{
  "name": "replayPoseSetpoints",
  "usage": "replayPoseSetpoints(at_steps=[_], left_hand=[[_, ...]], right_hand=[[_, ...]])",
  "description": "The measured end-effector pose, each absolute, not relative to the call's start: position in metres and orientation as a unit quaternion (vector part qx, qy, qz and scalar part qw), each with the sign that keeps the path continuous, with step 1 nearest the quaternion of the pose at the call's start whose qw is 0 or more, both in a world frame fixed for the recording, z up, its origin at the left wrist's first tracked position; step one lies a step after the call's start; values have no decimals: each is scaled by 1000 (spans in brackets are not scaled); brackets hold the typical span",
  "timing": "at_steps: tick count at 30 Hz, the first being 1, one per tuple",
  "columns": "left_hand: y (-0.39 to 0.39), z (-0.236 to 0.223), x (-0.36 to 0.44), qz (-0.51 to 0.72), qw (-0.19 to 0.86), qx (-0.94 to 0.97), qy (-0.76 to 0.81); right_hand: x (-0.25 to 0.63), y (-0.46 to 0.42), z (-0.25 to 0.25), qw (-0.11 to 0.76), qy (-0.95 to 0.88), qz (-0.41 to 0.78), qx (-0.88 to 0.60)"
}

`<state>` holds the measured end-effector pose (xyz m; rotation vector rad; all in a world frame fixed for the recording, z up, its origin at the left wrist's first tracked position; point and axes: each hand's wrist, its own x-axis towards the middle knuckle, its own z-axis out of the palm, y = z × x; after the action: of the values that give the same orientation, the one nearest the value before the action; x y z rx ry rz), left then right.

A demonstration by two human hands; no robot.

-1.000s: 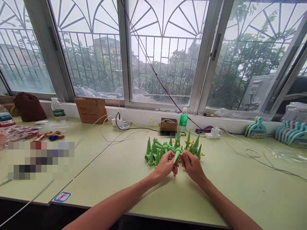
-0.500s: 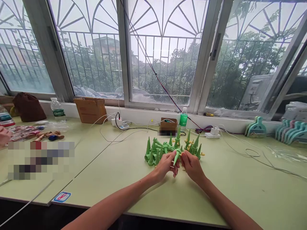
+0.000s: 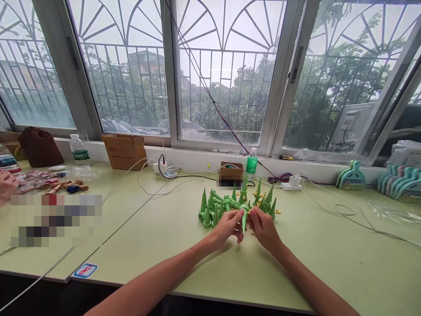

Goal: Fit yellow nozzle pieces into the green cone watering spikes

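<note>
My left hand (image 3: 226,229) is closed around a green plastic plant watering spike (image 3: 244,219), whose pointed end hangs downward. At the spike's side, my right hand (image 3: 265,228) pinches a small yellow piece (image 3: 249,212), mostly covered by the fingers. It looks like the little yellow valves (image 3: 262,202) on other spikes. Just beyond both hands sits a cluster of green spikes (image 3: 207,216), several upright and some lying over. The hands hide part of that cluster.
A small brown box (image 3: 231,172) and a green-labelled bottle (image 3: 251,163) stand behind the cluster. White cables (image 3: 348,211) cross the table. Further left are a cardboard box (image 3: 124,151), wooden toys (image 3: 74,186) and another person's hand (image 3: 7,186). Teal hanger-like boards (image 3: 351,175) stand at right.
The held spike has turned, its tip swinging from lower left to nearly straight down. My hands stay in almost the same place. The other person's hand shows further into view.
</note>
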<state>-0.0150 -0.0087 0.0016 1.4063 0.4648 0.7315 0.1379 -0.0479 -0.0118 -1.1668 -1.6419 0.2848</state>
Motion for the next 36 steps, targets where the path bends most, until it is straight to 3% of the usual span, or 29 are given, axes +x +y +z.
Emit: replayPoseSetpoints(at_steps=[21, 36], left_hand=[[-10, 2, -18, 397, 512, 729, 223], [-13, 1, -19, 399, 470, 746, 251]], right_hand=[[140, -47, -16, 539, -681, 150, -472], [140, -45, -17, 548, -672, 153, -474]])
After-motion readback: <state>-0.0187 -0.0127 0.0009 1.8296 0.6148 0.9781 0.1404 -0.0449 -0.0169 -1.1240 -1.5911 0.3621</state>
